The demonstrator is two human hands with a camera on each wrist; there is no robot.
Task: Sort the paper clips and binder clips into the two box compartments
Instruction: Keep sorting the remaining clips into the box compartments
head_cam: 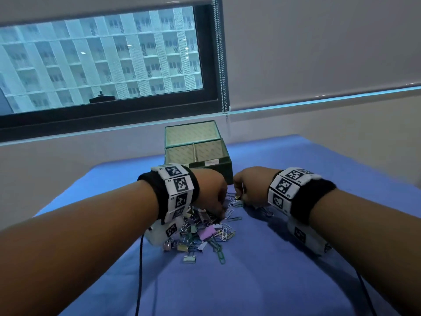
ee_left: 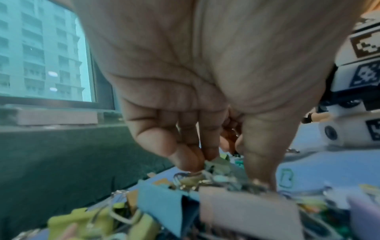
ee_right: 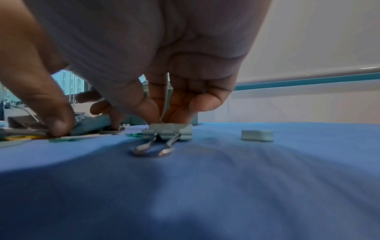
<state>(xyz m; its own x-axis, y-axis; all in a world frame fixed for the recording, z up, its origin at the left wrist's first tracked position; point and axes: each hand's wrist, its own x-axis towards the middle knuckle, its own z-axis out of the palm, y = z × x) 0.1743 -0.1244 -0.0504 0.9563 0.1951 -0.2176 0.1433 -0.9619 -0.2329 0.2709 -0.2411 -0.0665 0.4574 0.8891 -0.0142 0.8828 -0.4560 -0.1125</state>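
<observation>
Your left hand (head_cam: 210, 192) digs into the mixed pile of clips (head_cam: 205, 233) with fingers curled, pinching at something I cannot make out; your right hand (head_cam: 249, 187), at the pile's two o'clock edge, pinches a teal binder clip (ee_right: 92, 125) between thumb and forefinger. The box (head_cam: 211, 165) sits at twelve o'clock, just beyond your knuckles. Tangled paper clips could ride along on that lift and land in the wrong compartment.

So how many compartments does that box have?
2: the left compartment and the right compartment, side by side in the box, split by a divider. Its front wall hides part of both.
</observation>
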